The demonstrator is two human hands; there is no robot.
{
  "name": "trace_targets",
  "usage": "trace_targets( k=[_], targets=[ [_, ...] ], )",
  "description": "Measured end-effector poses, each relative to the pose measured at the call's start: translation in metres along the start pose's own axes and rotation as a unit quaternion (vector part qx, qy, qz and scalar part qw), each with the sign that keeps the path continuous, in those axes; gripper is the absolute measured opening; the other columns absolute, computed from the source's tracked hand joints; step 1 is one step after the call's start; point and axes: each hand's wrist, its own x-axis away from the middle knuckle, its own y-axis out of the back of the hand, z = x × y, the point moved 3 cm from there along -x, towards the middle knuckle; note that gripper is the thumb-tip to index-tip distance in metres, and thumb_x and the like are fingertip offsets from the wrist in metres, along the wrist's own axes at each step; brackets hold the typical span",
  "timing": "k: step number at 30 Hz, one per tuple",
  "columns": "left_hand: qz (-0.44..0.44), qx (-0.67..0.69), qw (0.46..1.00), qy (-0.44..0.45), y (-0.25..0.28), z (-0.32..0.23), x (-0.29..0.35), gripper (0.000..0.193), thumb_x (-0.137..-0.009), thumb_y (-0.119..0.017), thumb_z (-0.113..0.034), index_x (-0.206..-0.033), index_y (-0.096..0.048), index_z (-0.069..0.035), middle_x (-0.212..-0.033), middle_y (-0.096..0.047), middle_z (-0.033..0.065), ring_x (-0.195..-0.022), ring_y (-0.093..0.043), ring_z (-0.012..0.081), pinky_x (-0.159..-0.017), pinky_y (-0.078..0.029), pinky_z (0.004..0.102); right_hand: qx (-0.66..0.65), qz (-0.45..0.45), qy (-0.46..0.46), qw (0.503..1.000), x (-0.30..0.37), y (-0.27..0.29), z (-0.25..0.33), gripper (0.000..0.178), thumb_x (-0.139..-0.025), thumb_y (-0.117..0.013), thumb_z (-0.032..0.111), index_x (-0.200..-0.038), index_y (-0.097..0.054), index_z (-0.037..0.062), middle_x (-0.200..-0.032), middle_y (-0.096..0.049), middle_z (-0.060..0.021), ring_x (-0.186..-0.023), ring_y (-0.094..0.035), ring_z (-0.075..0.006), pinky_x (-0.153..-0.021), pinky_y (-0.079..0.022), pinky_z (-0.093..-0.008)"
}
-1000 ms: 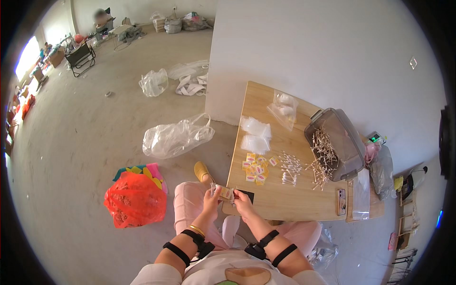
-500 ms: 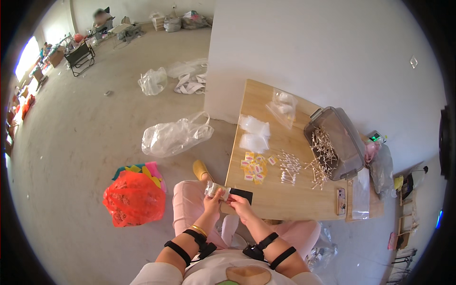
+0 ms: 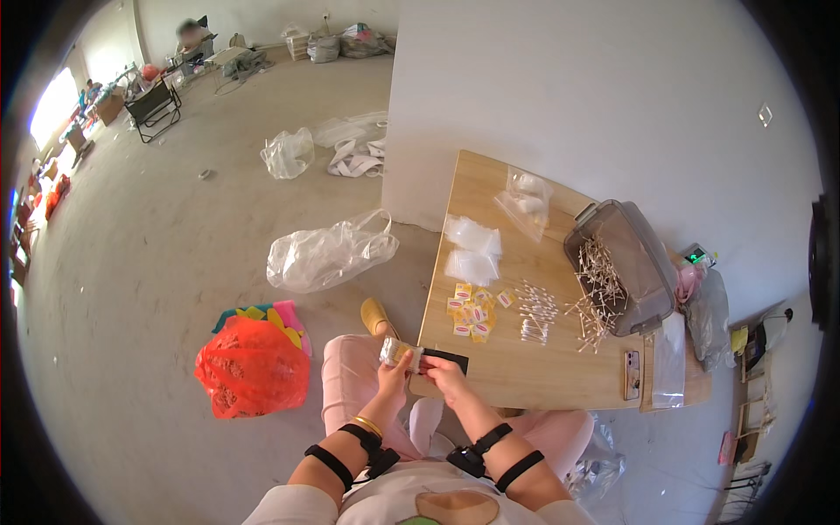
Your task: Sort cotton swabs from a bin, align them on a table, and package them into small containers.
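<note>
My left hand (image 3: 393, 374) is closed around a small clear plastic packet (image 3: 396, 351) with pale, cotton-swab-like contents, held just off the table's near left corner. My right hand (image 3: 444, 374) has its fingers pinched together at the packet's right end. Beside those fingers lies a flat black object (image 3: 452, 360) at the table edge; its kind cannot be made out. On the table (image 3: 516, 376), yellow-and-white cards (image 3: 472, 313) lie in a loose pile. To their right are cotton swabs (image 3: 536, 312), partly lined up. Behind the cards rests a stack of clear small bags (image 3: 473, 249).
A tipped grey plastic bin (image 3: 643, 271) spills more swabs at the right. A phone (image 3: 632, 374) lies near the front edge, beside clear film (image 3: 668, 367). Left on the floor are a red bag (image 3: 254, 367) and a clear plastic bag (image 3: 332, 254). A wall (image 3: 595, 105) borders the table.
The view has shifted slightly, so the whole scene sits a little lower and to the right. The packet's upper face has turned slightly in my hands; both still hold it.
</note>
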Motion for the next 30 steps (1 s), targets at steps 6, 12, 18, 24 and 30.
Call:
trace_targets(
  k=[6, 12, 18, 24, 30],
  targets=[
    [-0.01, 0.005, 1.0, 0.019, 0.003, -0.005, -0.002, 0.029, -0.091, -0.075, -0.027, -0.109, -0.063, -0.008, -0.098, -0.068, 0.0018, -0.083, -0.064, 0.0118, -0.074, -0.051, 0.0281, -0.012, 0.036, 0.001, 0.999, 0.003, 0.005, 0.002, 0.045, -0.093, -0.046, -0.003, -0.137, -0.053, -0.0032, -0.125, -0.065, -0.0091, -0.107, -0.065, -0.0173, -0.096, -0.05, -0.0291],
    [0.007, -0.019, 0.999, 0.04, 0.018, -0.011, -0.013, 0.029, -0.091, -0.074, -0.03, -0.109, -0.063, -0.01, -0.097, -0.068, 0.0004, -0.085, -0.065, 0.0122, -0.076, -0.051, 0.0271, -0.054, 0.061, -0.062, 0.995, 0.009, -0.018, 0.01, 0.041, -0.097, -0.046, 0.002, -0.138, -0.053, 0.0001, -0.128, -0.063, -0.0078, -0.105, -0.066, -0.0163, -0.095, -0.052, -0.0302],
    [0.021, 0.009, 0.999, -0.022, 0.034, -0.076, -0.004, 0.031, -0.092, -0.073, -0.034, -0.111, -0.062, -0.011, -0.1, -0.068, 0.0003, -0.089, -0.066, 0.0136, -0.081, -0.051, 0.0299, -0.078, 0.184, -0.002, 0.98, 0.022, -0.064, 0.04, 0.035, -0.099, -0.053, 0.008, -0.133, -0.057, 0.0042, -0.122, -0.065, -0.0053, -0.1, -0.065, -0.0137, -0.09, -0.054, -0.0285],
    [0.223, 0.117, 0.968, -0.016, -0.021, -0.139, 0.072, 0.032, -0.097, -0.065, -0.025, -0.12, -0.057, -0.004, -0.113, -0.068, 0.0081, -0.105, -0.066, 0.0198, -0.096, -0.053, 0.036, 0.168, 0.006, 0.302, 0.938, 0.058, -0.066, 0.096, 0.014, -0.094, -0.066, 0.013, -0.103, -0.064, 0.0028, -0.098, -0.066, -0.0016, -0.091, -0.06, -0.0075, -0.077, -0.05, -0.0235],
    [0.327, 0.032, 0.944, -0.017, -0.043, -0.162, 0.121, 0.032, -0.096, -0.065, -0.012, -0.125, -0.056, 0.0, -0.121, -0.066, 0.0128, -0.109, -0.065, 0.0225, -0.098, -0.052, 0.0366, 0.099, -0.014, 0.464, 0.88, 0.147, -0.035, 0.151, 0.01, -0.09, -0.068, 0.01, -0.091, -0.062, 0.0018, -0.093, -0.058, -0.0047, -0.082, -0.058, -0.0128, -0.076, -0.048, -0.0279]
  ],
)
